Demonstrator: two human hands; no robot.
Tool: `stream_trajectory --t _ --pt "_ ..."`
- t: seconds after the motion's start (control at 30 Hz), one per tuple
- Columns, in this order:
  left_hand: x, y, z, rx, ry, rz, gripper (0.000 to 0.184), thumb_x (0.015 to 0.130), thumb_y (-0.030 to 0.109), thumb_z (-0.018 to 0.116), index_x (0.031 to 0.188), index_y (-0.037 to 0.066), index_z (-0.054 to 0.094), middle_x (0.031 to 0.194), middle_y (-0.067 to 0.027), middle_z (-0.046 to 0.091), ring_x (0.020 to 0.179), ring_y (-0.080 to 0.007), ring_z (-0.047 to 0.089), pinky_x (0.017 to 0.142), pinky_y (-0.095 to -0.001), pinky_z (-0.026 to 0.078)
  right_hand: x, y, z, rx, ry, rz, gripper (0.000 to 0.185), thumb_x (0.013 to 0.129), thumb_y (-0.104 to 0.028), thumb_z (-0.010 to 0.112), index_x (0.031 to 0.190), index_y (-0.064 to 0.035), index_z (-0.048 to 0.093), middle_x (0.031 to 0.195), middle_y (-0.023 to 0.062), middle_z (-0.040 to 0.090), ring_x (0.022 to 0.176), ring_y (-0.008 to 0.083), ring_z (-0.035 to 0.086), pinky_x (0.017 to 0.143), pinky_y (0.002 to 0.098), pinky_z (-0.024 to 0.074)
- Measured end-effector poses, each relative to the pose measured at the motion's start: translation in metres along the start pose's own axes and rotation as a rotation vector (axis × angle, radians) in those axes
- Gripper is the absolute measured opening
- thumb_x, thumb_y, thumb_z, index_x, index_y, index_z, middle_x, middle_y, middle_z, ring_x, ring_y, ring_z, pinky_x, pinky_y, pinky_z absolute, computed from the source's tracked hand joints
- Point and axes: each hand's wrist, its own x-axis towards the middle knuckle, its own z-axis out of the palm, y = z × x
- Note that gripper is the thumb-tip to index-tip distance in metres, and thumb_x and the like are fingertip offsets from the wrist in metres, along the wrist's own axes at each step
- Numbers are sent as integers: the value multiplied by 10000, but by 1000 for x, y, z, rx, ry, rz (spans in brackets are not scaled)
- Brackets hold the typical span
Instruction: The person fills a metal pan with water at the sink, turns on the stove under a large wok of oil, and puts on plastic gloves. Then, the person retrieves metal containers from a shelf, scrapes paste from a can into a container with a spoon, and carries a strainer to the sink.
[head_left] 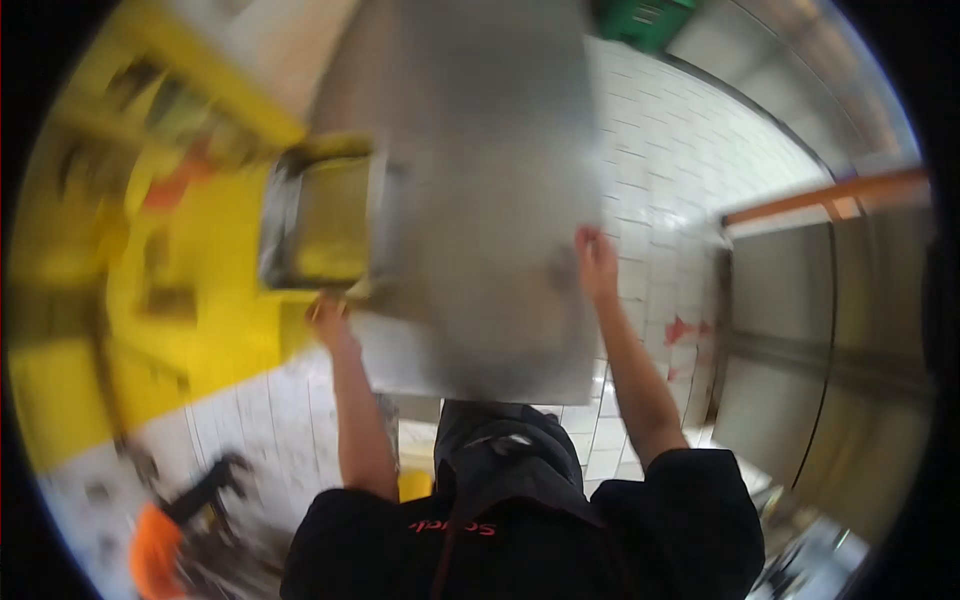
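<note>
My left hand (328,312) is at the near edge of a dark-rimmed metal tray (280,225) with a yellowish inside, its fingers curled and blurred; what they hold, if anything, cannot be made out. The tray lies at the left side of a grey metal table (480,200). Near the table's right edge is my right hand (592,245), blurred, its fingers seemingly drawn together. Whether it touches the edge is unclear.
Yellow surfaces (220,290) fill the left side. A green container (645,20) stands at the top right, above white floor tiles (650,130). Metal cabinets (780,310) line the right. An orange object (155,550) is at the lower left.
</note>
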Motion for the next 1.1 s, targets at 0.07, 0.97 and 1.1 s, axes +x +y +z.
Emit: stream_trajectory --t 0.07,0.97,1.1 --pt "-43 -10 21 169 27 1 469 874 278 563 1196 99 273 1117 -96 469 1019 -215 482 803 -403 455 -96 65 -95 -141 126 208 204 875 -167 529 980 0 583 887 99 627 821 166 572 743 296 445" --pt "-1300 -18 6 -901 -2595 -1454 137 772 98 622 672 5 639 567 -69 501 423 -126 449 367 -240 301 -948 251 -489 497 1606 1514 231 834 -225 496 775 -21 586 641 65 575 539 151 538 480 300 432" --pt "-1451 -72 -13 -1389 -2847 -1309 122 801 80 573 803 -28 630 701 -110 542 522 -226 503 451 -296 375 -975 187 -389 1061 2120 1823 220 853 -219 457 677 -98 511 570 29 497 437 124 458 385 271 353"
